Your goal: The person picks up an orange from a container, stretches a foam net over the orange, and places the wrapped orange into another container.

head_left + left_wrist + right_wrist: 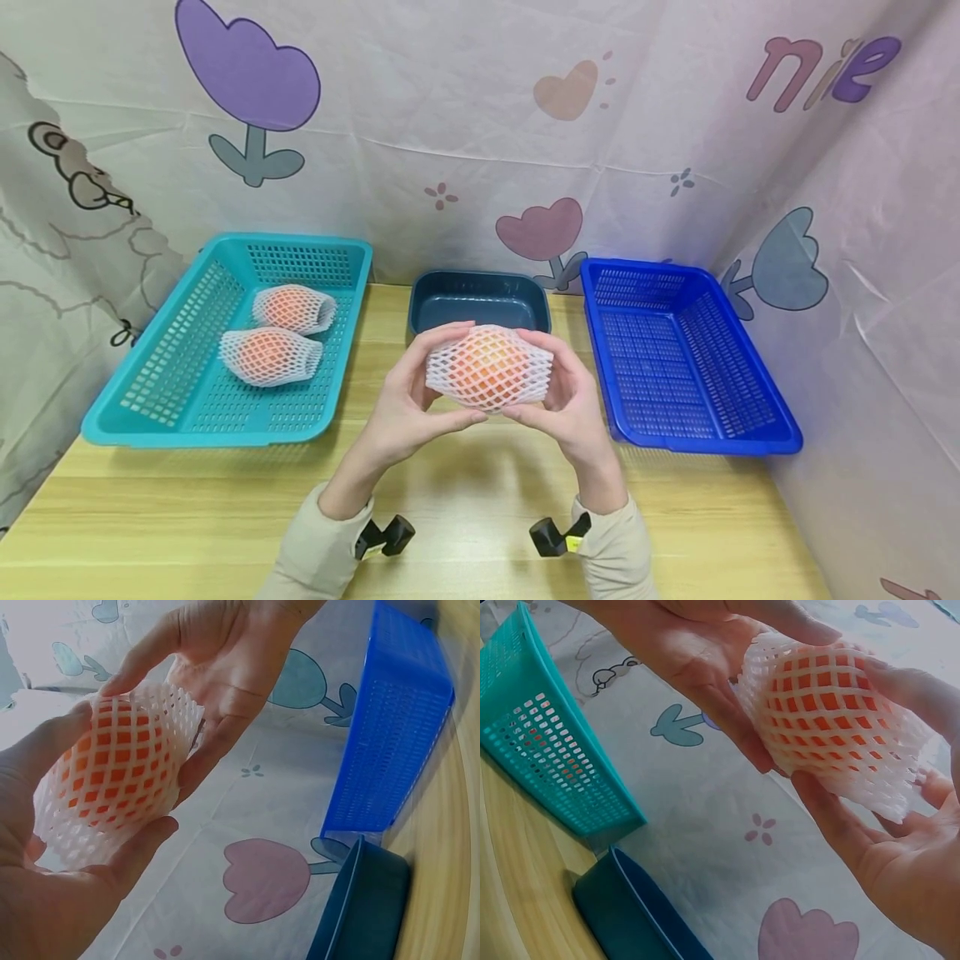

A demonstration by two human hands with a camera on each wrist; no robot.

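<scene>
Between my two hands, raised above the table, is an orange-red round fruit in a white foam net (pixel 491 368). My left hand (pixel 405 400) grips its left end, thumb below and fingers over the top. On the other end my right hand (pixel 573 400) holds it the same way, the thumbs nearly meeting underneath. Both wrist views show the netted fruit (pixel 112 761) from the sides, with the net's loose ends sticking out past the fruit. Two more netted fruits, one behind (pixel 292 308) and one in front (pixel 270 357), lie in the teal basket (pixel 225 437) at left.
A blue basket (pixel 705 446) stands at the right of the wooden table (pixel 480 508). Behind my hands sits a small dark teal tub (pixel 480 279), partly covered by them. A printed cloth (pixel 420 100) hangs along the back and sides.
</scene>
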